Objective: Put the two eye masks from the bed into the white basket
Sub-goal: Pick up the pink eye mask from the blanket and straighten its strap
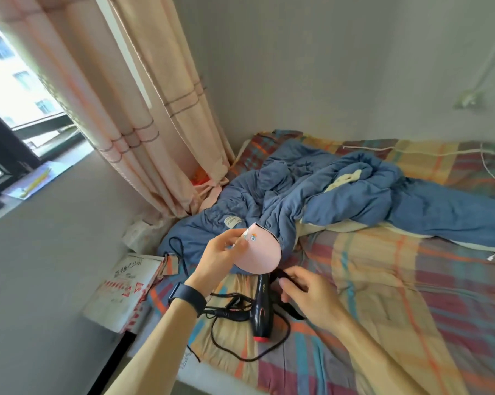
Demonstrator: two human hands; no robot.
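Pink fabric eye mask point(262, 253): gripped by left hand point(222, 255) fingers; right hand point(307, 295) fingers closed on its black strap point(290, 306), above plaid-sheeted bed point(383, 280).

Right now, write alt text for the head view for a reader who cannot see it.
A person's left hand holds up a pink eye mask over a plaid-sheeted bed, while the right hand grips a black strap. A black hair dryer and blue quilt lie nearby.

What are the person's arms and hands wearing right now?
Both forearms are bare, with no sleeves in view. The left hand has a dark smartwatch with a dark band strapped at the wrist. The right hand shows no watch, rings or gloves.
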